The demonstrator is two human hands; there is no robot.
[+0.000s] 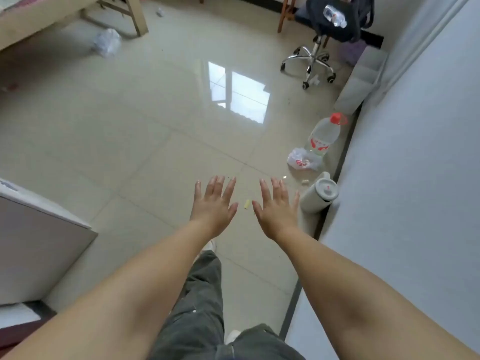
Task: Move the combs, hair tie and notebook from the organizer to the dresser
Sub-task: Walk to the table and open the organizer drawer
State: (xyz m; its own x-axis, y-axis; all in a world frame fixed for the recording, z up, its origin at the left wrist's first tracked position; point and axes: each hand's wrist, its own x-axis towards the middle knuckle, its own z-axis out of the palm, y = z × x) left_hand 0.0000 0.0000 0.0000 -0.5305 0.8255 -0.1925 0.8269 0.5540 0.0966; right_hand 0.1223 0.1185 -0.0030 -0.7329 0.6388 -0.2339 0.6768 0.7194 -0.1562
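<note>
Combs, hair tie and notebook do not show anywhere in the head view, and neither the organizer nor the dresser can be picked out with certainty. Both bare arms reach forward over a glossy tiled floor (pixel 145 120). The left hand (pixel 214 203) and the right hand (pixel 278 207) hover side by side, palms down, fingers spread wide and holding nothing; the thumbs point toward each other without touching. A small yellowish scrap (pixel 246 204) lies on the floor, seen between the two hands. Below the arms, grey trousers (pixel 200 307) and a white shoe (pixel 232 335) are visible. Along the right runs a pale wall (pixel 415 178), with a grey lidded container (pixel 320 193) at its foot. Further along it stand a clear bottle with a red cap (pixel 326 135) and, just beside it, a crumpled plastic bag (pixel 302 159). A swivel chair (pixel 315 57) stands far back on the right, with a small water bottle (pixel 335 15) lying on its dark seat. A white cabinet (pixel 33 242) fills the left edge, and a wooden frame (pixel 78 11) sits at the upper left, near another crumpled bag (pixel 106 42).
</note>
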